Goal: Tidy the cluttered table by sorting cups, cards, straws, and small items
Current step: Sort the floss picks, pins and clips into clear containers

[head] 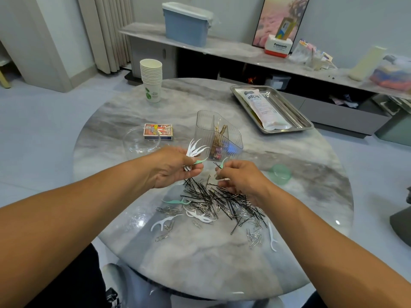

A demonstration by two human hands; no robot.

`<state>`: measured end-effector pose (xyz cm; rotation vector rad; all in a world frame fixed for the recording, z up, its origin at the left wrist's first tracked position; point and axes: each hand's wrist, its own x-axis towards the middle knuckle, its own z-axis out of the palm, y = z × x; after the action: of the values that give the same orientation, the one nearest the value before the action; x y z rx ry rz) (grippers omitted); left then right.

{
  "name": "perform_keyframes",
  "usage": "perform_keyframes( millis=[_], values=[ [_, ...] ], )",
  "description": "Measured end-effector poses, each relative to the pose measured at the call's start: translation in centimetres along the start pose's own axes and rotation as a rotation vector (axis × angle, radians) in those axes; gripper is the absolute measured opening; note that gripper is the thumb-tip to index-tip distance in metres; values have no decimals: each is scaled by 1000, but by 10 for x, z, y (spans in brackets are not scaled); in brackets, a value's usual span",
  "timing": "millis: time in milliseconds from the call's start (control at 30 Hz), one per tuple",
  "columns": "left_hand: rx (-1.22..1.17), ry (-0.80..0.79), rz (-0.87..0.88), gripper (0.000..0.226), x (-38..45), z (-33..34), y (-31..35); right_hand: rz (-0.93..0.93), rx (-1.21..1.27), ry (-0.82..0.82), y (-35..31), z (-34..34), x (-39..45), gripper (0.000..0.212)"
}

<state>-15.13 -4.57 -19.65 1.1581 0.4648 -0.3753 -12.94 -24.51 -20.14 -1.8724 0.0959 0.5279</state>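
Head view looks down on a round marble worktop (289,196). Left hand (175,167) pinches a fan of white floss picks (195,147) plus a green one, its grip narrow around their handles. Right hand (242,178) pinches what looks like another green pick and a black pin, just right of the bunch.

Below both hands lies the pile (222,203) of black hairpins, paper clips and loose picks, near centre. A clear organizer (220,134) stands just beyond the hands; cups (151,78) are stacked far left, cards (158,131) sit left of the organizer, and a tray (298,116) lies far right.

The step seems to be gathering picks. To do it well, shake the pin free before passing the pick across, keep handles aligned in the left hand, and lift the remaining picks by their handles so tangled pins stay down.
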Motion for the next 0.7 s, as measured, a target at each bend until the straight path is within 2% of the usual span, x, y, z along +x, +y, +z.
perform_keyframes(
  millis=[233,333,500,600,700],
  values=[
    [31,-37,-2,29,-3,8,-4,-267,-277,190,3,-8,0,13],
    [49,-30,11,25,-5,8,-4,-323,-129,186,-4,-5,-1,6],
    [53,-70,-13,21,-6,12,-9,-94,242,-72,-9,3,-6,10],
    [-4,-121,-27,20,-8,14,-11,1,261,-100,-6,8,-4,10],
    [42,-213,-6,22,-10,16,-11,-9,278,-93,-3,11,-3,6]
  ],
)
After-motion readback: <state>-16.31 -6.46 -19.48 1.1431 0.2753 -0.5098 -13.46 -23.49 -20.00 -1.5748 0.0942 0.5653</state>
